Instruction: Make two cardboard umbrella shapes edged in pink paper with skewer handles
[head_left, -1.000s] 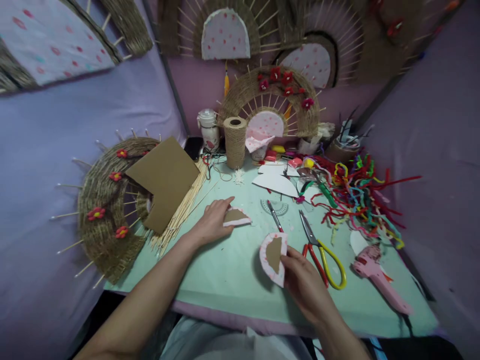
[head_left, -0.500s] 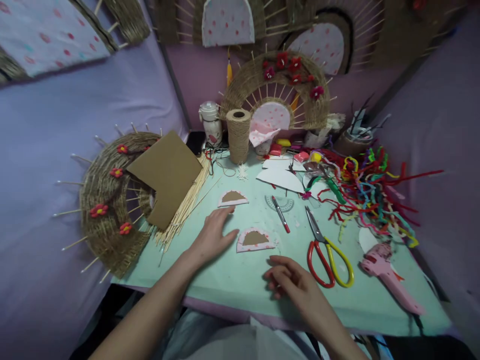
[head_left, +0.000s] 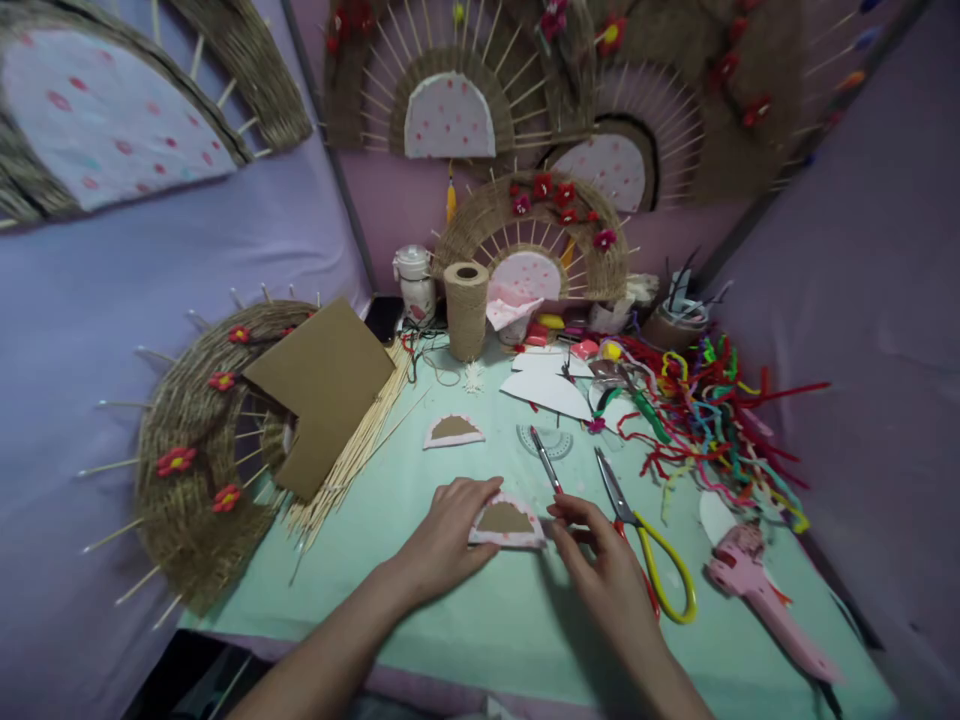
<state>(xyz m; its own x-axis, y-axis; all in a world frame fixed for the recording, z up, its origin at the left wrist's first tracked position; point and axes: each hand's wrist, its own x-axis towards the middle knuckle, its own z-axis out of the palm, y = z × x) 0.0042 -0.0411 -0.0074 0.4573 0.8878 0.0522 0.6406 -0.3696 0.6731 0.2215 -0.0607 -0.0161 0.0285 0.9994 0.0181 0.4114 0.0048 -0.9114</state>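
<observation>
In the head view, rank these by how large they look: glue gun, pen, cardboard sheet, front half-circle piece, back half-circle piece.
1. cardboard sheet
2. glue gun
3. front half-circle piece and back half-circle piece, unranked: the front one's nearness makes it unsure
4. pen

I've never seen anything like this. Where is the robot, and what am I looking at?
There is no robot here: these are a person's own bare hands, filmed by a camera on their head that looks forward and down.

On the pale green table, the left hand has fingers and thumb at one end of a half-round card piece with a spotted border. The right hand is near its other end, holding nothing that I can see. A similar card piece lies beyond.

Around them are scissors, a pen, a pink glue gun, a twine spool and colourful pipe cleaners.
</observation>
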